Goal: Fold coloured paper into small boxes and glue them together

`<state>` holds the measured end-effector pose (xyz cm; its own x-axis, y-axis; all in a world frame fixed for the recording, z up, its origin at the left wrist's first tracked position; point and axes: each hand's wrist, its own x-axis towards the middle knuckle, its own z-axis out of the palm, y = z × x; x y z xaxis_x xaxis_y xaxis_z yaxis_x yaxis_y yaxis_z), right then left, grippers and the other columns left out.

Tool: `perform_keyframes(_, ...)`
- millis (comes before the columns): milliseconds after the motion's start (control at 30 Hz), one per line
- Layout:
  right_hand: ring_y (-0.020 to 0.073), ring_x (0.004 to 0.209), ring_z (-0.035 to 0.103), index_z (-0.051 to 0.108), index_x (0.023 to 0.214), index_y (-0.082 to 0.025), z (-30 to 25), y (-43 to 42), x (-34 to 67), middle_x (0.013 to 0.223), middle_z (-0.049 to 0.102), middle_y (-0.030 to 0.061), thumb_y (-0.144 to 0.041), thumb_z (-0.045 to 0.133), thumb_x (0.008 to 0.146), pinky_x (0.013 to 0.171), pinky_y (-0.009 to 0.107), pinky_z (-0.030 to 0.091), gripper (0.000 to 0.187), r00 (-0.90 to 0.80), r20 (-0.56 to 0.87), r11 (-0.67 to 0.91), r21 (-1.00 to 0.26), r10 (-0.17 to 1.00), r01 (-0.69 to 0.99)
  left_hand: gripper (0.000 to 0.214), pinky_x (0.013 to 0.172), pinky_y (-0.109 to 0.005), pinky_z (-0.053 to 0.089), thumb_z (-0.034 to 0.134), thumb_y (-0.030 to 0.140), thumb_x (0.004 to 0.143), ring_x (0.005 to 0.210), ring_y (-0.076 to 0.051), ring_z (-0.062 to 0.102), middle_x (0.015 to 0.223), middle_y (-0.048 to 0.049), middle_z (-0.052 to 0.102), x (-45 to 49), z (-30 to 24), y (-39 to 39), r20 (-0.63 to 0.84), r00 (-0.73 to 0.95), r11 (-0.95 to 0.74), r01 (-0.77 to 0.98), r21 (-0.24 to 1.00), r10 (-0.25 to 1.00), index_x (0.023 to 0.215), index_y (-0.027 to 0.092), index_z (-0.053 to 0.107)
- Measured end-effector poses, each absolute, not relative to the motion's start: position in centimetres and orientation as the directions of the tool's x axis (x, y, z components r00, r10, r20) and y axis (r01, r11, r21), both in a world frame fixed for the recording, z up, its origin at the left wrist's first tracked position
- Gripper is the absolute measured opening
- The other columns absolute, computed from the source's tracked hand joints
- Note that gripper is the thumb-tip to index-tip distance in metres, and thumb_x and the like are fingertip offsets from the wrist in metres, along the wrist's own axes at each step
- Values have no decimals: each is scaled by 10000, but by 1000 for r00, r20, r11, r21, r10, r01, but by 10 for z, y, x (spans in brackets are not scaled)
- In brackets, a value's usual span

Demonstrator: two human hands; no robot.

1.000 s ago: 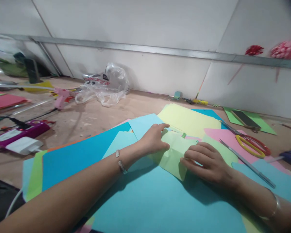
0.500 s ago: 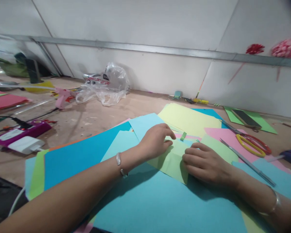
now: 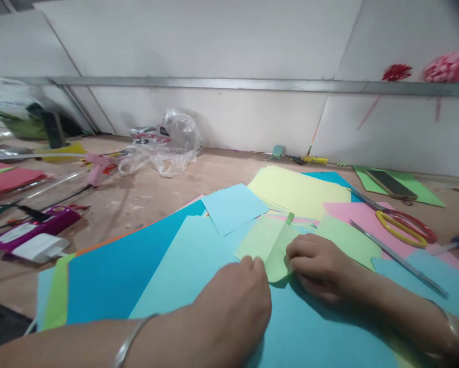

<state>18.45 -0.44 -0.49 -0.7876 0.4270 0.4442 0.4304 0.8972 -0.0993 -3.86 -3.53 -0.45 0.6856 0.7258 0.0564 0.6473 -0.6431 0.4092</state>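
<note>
The single view looks forward and down from the wearer's head, close above the bare left hand [image 3: 235, 301] and the bare right hand [image 3: 323, 266], across the flat brown tabletop [image 3: 221, 167] to the white panelled wall [image 3: 214, 41] beyond.

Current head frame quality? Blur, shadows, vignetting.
Head view: left hand looks slightly blurred; right hand shadows the light-blue sheet beneath; light-green sheet is paler left of its bend, darker right; upper-right corner vignetted; print on the plastic bag too soft to read fully.
</note>
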Motion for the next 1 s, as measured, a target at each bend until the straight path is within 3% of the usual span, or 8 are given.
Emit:
perform_keyframes(67,151,681,486,507,698,-193,-4,-4,183,767,571,48,-85,437,836,608,279,388,188,-776,394,870,-224,493,439,309,687,-400,492,622,139,769,971,-357,621,1161,-257,657,-41,-5,-45,-60,772,-742,626,237,632,1057,101,729)
perform_keyframes(133,153,690,478,501,692,-190,-3,-5,181,773,569,51,-85,437,844,615,284,386,196,-756,358,835,-290,547,467,385,717,-402,510,593,222,851,1024,-358,623,1248,-277,618,-43,-3,-46,-137,798,-797,599,78,586,1198,73,667)
perform_keyframes(233,158,710,478,507,704,-187,-5,-8,179,798,577,55,-123,469,870,639,298,385,183,-736,363,820,-256,572,512,442,714,-406,532,553,299,905,1033,-365,632,1257,-299,607,-46,-1,-41,-121,819,-822,568,27,562,1248,29,625)
perform_keyframes(367,168,728,484,503,743,-190,-11,-10,175,795,575,52,-129,459,909,653,309,391,182,-691,385,788,-217,612,577,374,641,-407,551,533,252,901,953,-365,665,1180,-287,655,-49,-11,-39,-34,828,-829,560,9,559,1170,32,671)
perform_keyframes(433,168,749,489,491,766,-190,-13,-11,173,822,570,58,-124,451,917,667,309,410,169,-651,382,753,-271,655,599,328,614,-412,555,495,196,906,875,-345,686,1101,-278,690,-50,-19,-43,113,837,-838,544,-51,536,1109,34,697)
perform_keyframes(567,163,813,498,456,775,-192,-15,-12,170,890,547,60,-120,454,921,710,305,438,163,-587,329,672,-398,740,625,272,759,-407,574,518,166,917,934,-308,691,1050,-220,726,-51,-30,-51,425,774,-765,597,-241,470,1058,24,702)
perform_keyframes(733,153,796,485,399,756,-201,-19,-13,170,883,506,40,-126,444,935,698,307,437,199,-516,288,588,-479,807,651,255,750,-363,572,545,200,913,892,-272,695,1015,-162,746,-52,-33,-52,487,757,-746,606,-276,435,1017,28,703)
perform_keyframes(1000,164,805,463,366,779,-203,-16,-18,164,876,476,42,-109,413,947,700,336,443,198,-493,257,554,-448,831,702,171,668,-355,570,552,130,853,757,-247,686,878,-138,749,-49,-32,-49,545,740,-764,594,-253,395,865,64,709)
